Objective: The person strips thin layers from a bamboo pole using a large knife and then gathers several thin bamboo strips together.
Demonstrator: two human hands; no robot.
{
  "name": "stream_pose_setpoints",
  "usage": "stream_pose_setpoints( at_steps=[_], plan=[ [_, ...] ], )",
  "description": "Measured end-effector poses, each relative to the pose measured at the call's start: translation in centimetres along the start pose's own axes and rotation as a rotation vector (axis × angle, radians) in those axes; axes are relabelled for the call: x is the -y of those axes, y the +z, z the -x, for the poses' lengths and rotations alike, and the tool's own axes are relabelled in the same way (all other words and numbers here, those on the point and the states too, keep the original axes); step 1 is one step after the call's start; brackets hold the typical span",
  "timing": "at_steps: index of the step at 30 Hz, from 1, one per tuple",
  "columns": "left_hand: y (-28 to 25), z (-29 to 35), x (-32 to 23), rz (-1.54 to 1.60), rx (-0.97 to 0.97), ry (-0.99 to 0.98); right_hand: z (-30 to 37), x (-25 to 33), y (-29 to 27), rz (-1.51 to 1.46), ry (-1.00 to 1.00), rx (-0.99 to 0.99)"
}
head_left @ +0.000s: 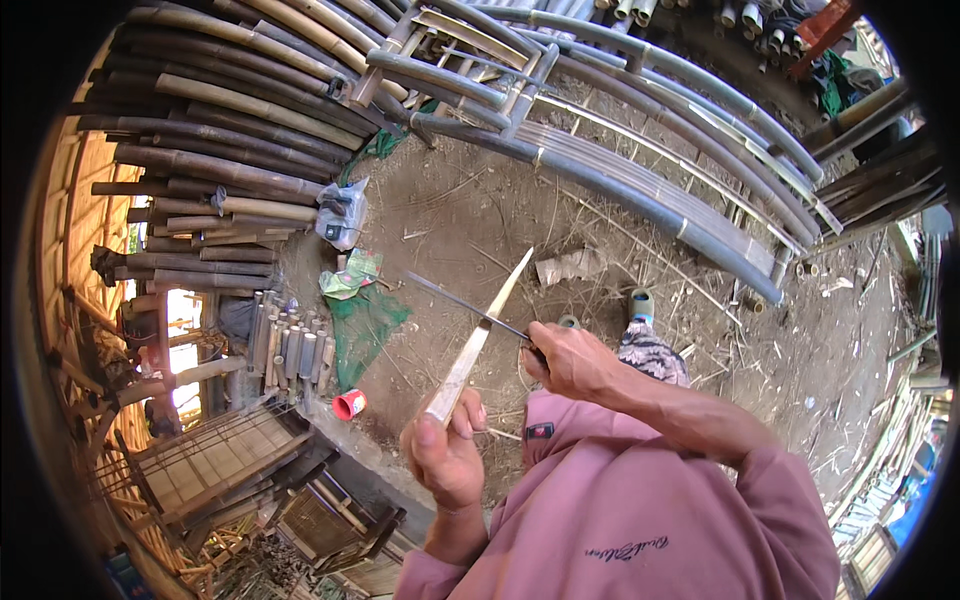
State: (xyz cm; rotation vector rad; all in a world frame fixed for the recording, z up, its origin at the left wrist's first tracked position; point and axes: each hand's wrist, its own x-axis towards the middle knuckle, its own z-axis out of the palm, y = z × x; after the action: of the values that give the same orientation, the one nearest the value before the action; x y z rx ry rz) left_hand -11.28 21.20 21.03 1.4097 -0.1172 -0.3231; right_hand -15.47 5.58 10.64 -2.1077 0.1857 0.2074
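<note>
My left hand (448,443) is closed around the thick near end of a pale, tapered bamboo strip (460,370), thumb lying along it. The strip slants away from me and narrows to a point at its far end. In my right hand (578,362) is the dark handle of a long, thin-bladed knife (445,292). The blade crosses the strip near its middle and points to the far left. A dark spot shows on the strip beside the blade; whether it is a notch I cannot tell.
Bamboo poles (240,185) are stacked at the left, near a green net (362,328) and a red cup (349,404). A long bamboo bench frame (640,200) lies across the far side. Shavings litter the dirt floor (450,215); my foot (641,306) stands on it.
</note>
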Motion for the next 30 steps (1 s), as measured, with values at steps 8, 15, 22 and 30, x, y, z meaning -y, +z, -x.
stream_pose_setpoints(
  at_steps=[8,15,22,30],
  plan=[
    [-0.1,0.1,-0.4,0.016,-0.062,0.01,0.6,2.5,0.0,-0.067,-0.413,-0.209],
    [-4.1,-3.3,0.0,-0.55,-0.186,0.297,0.8,-9.7,1.8,0.055,0.214,-0.146],
    [-1.0,-11.2,1.8,-0.02,-0.177,0.966,3.2,-18.3,-1.0,0.008,0.598,-0.189],
    [4.9,-8.7,-6.8,-0.047,0.199,0.817,8.2,-23.7,-3.3,0.008,0.732,-0.176]
  ],
)
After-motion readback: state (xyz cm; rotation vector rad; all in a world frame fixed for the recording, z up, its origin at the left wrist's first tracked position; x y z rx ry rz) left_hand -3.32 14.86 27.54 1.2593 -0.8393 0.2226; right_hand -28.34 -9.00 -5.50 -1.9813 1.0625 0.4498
